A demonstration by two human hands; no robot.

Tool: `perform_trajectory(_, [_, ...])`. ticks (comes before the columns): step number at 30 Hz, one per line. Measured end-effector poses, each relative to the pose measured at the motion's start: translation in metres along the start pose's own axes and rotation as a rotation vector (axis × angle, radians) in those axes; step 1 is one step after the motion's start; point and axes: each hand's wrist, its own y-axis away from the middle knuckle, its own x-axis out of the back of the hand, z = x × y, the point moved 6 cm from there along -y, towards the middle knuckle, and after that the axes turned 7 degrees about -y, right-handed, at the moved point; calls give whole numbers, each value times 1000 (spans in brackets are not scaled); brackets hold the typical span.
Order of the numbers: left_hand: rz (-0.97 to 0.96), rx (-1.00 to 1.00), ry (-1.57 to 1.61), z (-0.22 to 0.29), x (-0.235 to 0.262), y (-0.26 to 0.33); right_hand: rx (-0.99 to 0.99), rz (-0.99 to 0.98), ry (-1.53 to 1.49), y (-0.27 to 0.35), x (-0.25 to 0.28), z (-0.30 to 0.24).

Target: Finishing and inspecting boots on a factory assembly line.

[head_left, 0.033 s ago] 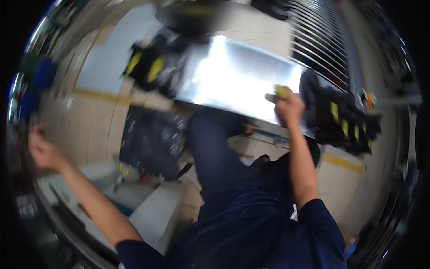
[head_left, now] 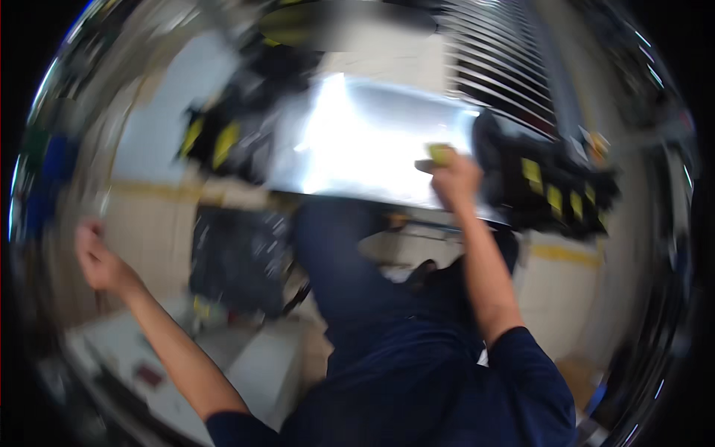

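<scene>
My right hand (head_left: 456, 182) is closed around a small tool (head_left: 441, 154) with a yellow-green part and a grey end; blur hides its exact kind. It is over the right part of a shiny metal work surface (head_left: 372, 141). Off to the far left, my left hand (head_left: 104, 261) is raised away from that surface. Its fingers look curled but smear with motion, so whether they hold anything is unclear. Black pieces with yellow patches lie at both ends of the surface, a left pile (head_left: 231, 141) and a right pile (head_left: 547, 182).
A slatted metal rack (head_left: 499, 67) stands beyond the surface at the right. Below the left pile is a dark plastic bag or sheet (head_left: 238, 257). A pale grey bin or box (head_left: 261, 372) sits by my left forearm. Blue items (head_left: 56, 171) blur at the far left.
Surface, piles and right hand have shifted left together in the picture. My left hand appears farther right and closer to my body. The right hand keeps its hold on the small tool.
</scene>
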Motion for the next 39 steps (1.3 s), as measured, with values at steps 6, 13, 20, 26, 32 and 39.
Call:
perform_trajectory(6, [-352, 448, 284, 125, -168, 167, 190, 12, 10, -3, -40, 9])
perform_trajectory(13, [-319, 851, 318, 143, -174, 159, 13, -34, -75, -3, -35, 11])
perform_trajectory(20, [-377, 1108, 1051, 251, -97, 229, -713, -565, -1309, 18, -60, -31])
perform_trajectory(26, [-583, 922, 1133, 236, -63, 292, -511, -620, -1392, 39, -49, -37])
perform_trajectory(32, [-691, 275, 819, 257, -54, 244, -333, -656, -1382, 43, 10, -61])
perform_trajectory(39, [-580, 144, 713, 271, -36, 220, -297, -704, -1416, 50, 19, -55])
